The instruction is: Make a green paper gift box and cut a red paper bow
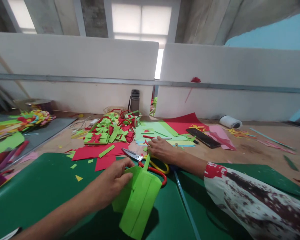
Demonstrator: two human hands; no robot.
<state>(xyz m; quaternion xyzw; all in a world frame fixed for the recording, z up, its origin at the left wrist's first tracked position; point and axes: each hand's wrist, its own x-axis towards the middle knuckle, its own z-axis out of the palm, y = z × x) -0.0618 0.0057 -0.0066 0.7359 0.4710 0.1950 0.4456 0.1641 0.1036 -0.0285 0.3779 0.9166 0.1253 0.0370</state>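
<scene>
My left hand [120, 176] pinches the upper edge of a small bright green paper bag [141, 200], which is tilted over the green mat. A narrow green paper strip [146, 162] rises from the bag's top towards my right hand [161, 150]. The right fingers are bent together above the paper scraps; whether they grip the strip or a small piece is hidden. Scissors [135, 155] with red and yellow handles lie open between the hands, partly behind the bag and under the right wrist.
Green bags with red bows [110, 128] are heaped at the back, before a dark bottle [135, 101]. Red paper sheets [105, 161] lie left of the scissors. A phone [203, 137] and a white roll [230, 122] are at right. A blue strip [186, 200] crosses the mat [52, 186].
</scene>
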